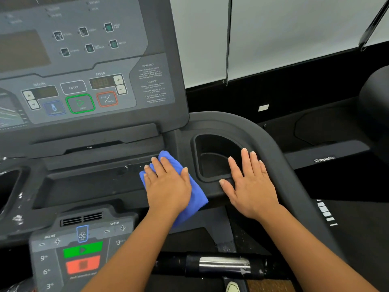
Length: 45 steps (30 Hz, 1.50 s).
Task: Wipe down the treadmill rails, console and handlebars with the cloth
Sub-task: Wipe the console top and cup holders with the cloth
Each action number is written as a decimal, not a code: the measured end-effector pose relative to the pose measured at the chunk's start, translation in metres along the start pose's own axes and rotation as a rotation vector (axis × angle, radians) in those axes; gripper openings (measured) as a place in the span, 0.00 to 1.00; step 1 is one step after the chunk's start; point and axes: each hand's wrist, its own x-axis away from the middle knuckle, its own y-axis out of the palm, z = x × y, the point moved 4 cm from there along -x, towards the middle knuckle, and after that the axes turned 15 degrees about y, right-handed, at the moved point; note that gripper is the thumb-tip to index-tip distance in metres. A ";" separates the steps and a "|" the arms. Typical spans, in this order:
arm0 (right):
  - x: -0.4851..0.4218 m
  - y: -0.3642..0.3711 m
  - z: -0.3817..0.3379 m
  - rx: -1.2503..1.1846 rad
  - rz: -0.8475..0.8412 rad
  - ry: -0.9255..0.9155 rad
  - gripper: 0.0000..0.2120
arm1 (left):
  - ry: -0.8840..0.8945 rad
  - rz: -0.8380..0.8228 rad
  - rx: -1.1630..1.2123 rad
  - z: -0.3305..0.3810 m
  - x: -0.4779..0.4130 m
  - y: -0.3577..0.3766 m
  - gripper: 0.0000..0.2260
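- A person's left hand (168,186) lies flat, fingers straight and slightly spread, pressing a folded blue cloth (196,204) onto the right end of the black tray (84,186) below the treadmill console (90,81). The open palm looks meant to spread pressure for a wipe, not to grip
- The right hand (252,186) rests bare and flat, fingers wide, on the black rim just beside the cup holder (212,163). It holds nothing and appears to steady the person leaning in over the machine
- The cloth sits under the left palm, one corner poking out past the fingertips toward the console base, the other end trailing off the tray's near edge beside the wrist
- White specks and smears dot the left side of the tray, which suggests that stretch is not yet wiped. The handlebar (223,263), low in the frame with its metal grip plate, carries pale flecks too
- The surfaces are hard, matt black plastic, and a lower button panel (82,249) nearer the person shows green and red keys
- Behind the treadmill a pale wall (294,28) rises above a dark band, a thin cord (228,39) hangs down it, and another black machine (336,148) stands to the right
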 end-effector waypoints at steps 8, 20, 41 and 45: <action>-0.001 0.001 -0.002 0.016 0.016 0.021 0.40 | 0.207 0.022 -0.106 -0.004 0.029 0.004 0.32; 0.000 -0.002 -0.002 0.000 0.008 0.016 0.40 | -0.168 -0.091 -0.008 -0.005 -0.020 -0.013 0.35; -0.001 -0.002 -0.007 0.012 0.027 0.041 0.38 | 0.168 0.091 -0.069 0.012 0.014 0.004 0.31; -0.002 -0.002 -0.007 0.031 0.008 0.041 0.40 | 0.257 0.043 -0.128 0.005 0.021 0.006 0.32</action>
